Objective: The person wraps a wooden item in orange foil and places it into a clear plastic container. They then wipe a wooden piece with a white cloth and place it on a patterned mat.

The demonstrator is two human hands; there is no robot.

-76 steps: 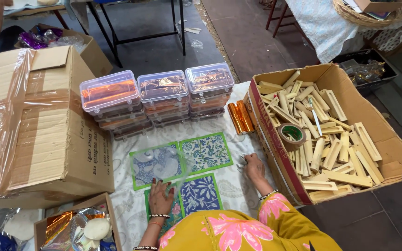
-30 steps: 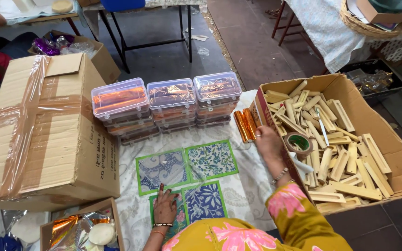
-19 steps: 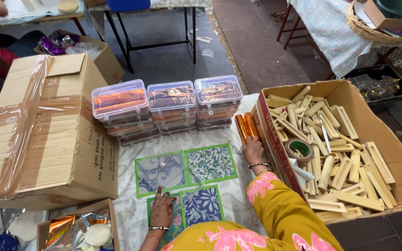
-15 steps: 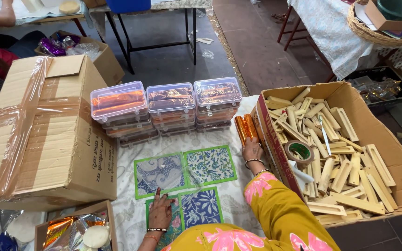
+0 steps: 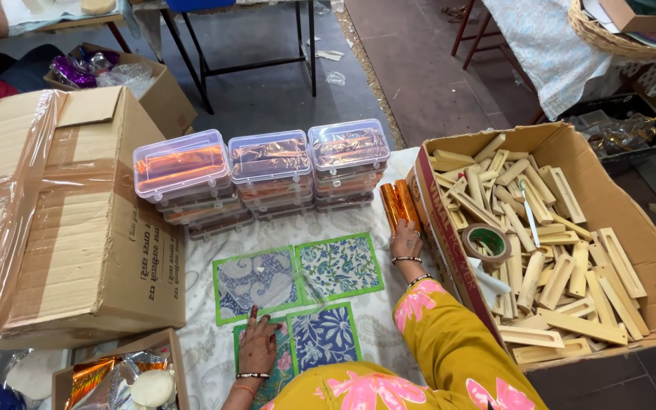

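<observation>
Orange foil-wrapped sticks [image 5: 398, 203] lie at the right hand's [image 5: 406, 241] loosely open fingertips.

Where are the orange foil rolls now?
In the head view, the orange foil rolls lie right of centre on the cloth, between the stacked clear boxes and the carton of wooden pieces, at the right hand's fingertips.

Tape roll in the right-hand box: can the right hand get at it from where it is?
Probably yes. The right hand rests by the orange rolls, just outside the box wall. The tape roll lies uncovered on the wooden pieces just beyond, and the box is open-topped.
</observation>
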